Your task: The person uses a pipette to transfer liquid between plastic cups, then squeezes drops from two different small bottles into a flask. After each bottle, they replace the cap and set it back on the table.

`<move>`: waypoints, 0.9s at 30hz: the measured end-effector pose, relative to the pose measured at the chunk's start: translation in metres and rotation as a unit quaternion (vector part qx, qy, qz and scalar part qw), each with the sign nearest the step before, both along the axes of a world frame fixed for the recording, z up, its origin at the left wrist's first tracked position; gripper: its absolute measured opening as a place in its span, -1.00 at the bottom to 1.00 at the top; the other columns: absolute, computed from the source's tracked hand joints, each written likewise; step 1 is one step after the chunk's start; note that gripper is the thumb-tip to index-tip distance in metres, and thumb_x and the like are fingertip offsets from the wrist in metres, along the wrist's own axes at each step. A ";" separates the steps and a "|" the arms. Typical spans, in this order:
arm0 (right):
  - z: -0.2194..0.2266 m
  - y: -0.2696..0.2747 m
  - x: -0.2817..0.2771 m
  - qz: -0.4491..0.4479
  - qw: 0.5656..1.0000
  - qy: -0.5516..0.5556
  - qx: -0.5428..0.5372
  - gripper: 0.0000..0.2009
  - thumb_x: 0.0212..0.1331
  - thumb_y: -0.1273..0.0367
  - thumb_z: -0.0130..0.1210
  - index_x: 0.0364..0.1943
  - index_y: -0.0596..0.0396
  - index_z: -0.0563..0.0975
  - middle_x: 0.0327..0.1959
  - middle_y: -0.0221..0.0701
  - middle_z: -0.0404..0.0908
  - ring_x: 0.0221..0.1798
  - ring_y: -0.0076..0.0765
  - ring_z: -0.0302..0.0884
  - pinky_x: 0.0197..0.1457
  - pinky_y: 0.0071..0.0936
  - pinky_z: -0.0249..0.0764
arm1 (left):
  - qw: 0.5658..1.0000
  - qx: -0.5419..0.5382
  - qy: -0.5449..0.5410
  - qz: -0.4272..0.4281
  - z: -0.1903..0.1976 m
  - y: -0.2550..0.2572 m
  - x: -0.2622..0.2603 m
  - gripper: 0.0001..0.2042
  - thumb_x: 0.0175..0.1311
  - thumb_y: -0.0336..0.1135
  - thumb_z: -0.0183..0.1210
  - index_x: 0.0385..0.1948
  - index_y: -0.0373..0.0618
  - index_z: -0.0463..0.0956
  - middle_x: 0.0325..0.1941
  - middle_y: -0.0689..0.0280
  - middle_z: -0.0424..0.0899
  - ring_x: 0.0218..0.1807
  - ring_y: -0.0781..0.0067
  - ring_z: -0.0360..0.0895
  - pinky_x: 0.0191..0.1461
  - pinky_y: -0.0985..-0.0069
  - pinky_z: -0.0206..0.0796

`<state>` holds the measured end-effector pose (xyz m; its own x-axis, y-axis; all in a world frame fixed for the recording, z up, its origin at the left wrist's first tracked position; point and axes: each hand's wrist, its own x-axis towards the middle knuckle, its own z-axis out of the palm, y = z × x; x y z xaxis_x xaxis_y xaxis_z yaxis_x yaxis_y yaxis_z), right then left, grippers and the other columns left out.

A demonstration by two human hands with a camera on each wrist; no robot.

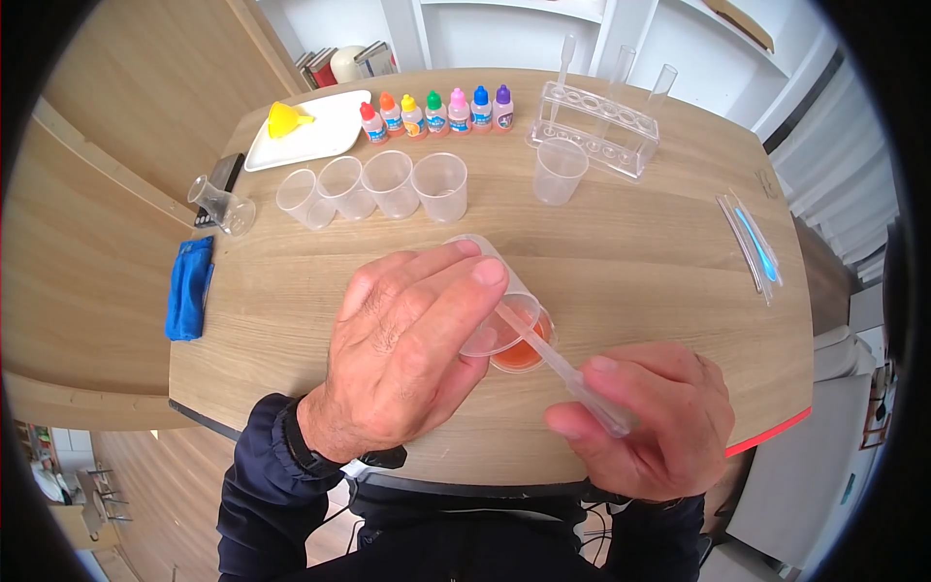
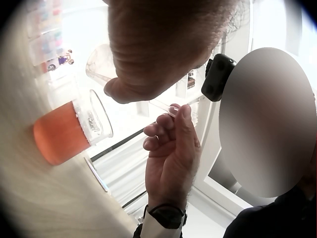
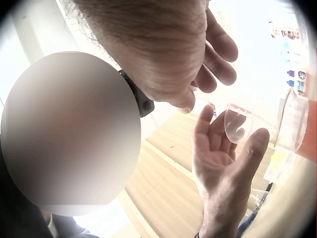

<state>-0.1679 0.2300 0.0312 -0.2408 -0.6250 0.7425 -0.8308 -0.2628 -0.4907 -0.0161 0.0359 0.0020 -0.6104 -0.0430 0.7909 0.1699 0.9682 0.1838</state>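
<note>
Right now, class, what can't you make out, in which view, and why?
Orange liquid: head view, partly behind the held cup; right wrist view, cut off by right edge.
The held cup: left wrist view, partly behind left hand.
Bottle labels: head view, too small to read.

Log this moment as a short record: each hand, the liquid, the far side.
Left hand: grips a tilted translucent plastic cup
Right hand: pinches a translucent plastic dropper, narrow end at the cup's mouth
Liquid: orange-red, in a clear round container on the wood-grain table
Far side: four translucent plastic cups in a row; seven small bottles with coloured caps; clear test-tube rack; yellow plastic funnel on white tray
</note>
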 end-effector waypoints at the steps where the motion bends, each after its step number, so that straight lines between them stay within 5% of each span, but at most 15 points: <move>1: -0.002 0.001 -0.001 0.008 1.000 -0.004 0.000 -0.52 -0.11 0.41 0.75 -0.07 0.15 0.74 -0.30 -0.31 0.79 -0.40 -0.24 0.76 -0.40 -0.42 0.63 | 1.000 -0.002 -0.007 0.001 0.000 -0.001 0.001 -0.15 -0.12 -0.66 0.52 0.42 -0.34 0.47 0.13 0.02 0.78 0.17 -0.06 0.78 0.20 0.13 0.56; 9: 0.000 0.035 -0.032 0.075 0.995 -0.037 -0.061 -0.46 0.07 0.48 0.64 0.15 0.30 0.64 -0.21 -0.15 0.77 -0.44 -0.29 0.68 -0.47 -0.45 0.51 | 0.994 0.036 -0.040 0.093 0.001 -0.019 0.006 -0.14 -0.08 -0.68 0.49 0.46 -0.29 0.46 0.25 0.06 0.73 0.22 0.01 0.71 0.27 0.17 0.48; 14: 0.004 0.030 -0.023 -0.025 0.999 -0.025 -0.023 -0.61 -0.05 0.58 0.58 -0.08 0.30 0.72 -0.36 -0.19 0.78 -0.46 -0.26 0.69 -0.43 -0.46 0.44 | 0.992 0.058 -0.034 0.108 -0.004 -0.027 0.005 -0.13 -0.08 -0.71 0.47 0.48 -0.24 0.45 0.26 0.12 0.74 0.24 0.08 0.71 0.29 0.20 0.45; 17: 0.002 0.025 -0.011 -0.051 0.997 -0.053 -0.003 -0.77 0.29 0.42 0.52 -0.15 0.25 0.67 -0.43 -0.17 0.73 -0.40 -0.38 0.58 -0.33 -0.54 0.37 | 0.991 0.053 -0.058 0.106 -0.004 -0.026 0.008 -0.08 0.00 -0.70 0.49 0.56 -0.26 0.36 0.30 0.04 0.74 0.32 0.02 0.68 0.46 0.15 0.44; 23: 0.003 0.023 -0.009 -0.038 0.997 -0.062 0.012 -0.79 0.30 0.45 0.51 -0.17 0.22 0.66 -0.44 -0.17 0.74 -0.43 -0.41 0.58 -0.34 -0.56 0.39 | 0.992 0.054 -0.045 0.101 -0.004 -0.026 0.008 -0.09 -0.01 -0.70 0.50 0.54 -0.26 0.40 0.28 0.05 0.76 0.31 0.04 0.69 0.44 0.15 0.44; 27: -0.002 0.021 -0.004 -0.088 0.992 -0.082 -0.042 -0.69 0.44 0.22 0.45 -0.11 0.21 0.64 -0.45 -0.21 0.70 -0.44 -0.40 0.58 -0.36 -0.55 0.41 | 0.993 0.054 -0.042 0.098 -0.005 -0.025 0.007 -0.11 0.00 -0.70 0.50 0.53 -0.26 0.41 0.27 0.06 0.76 0.29 0.04 0.70 0.40 0.17 0.45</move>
<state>-0.1721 0.2514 0.0292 -0.4634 -0.5001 0.7315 -0.7779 -0.1658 -0.6062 -0.0092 0.0113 -0.0032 -0.6456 -0.2505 0.7214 -0.0411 0.9547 0.2947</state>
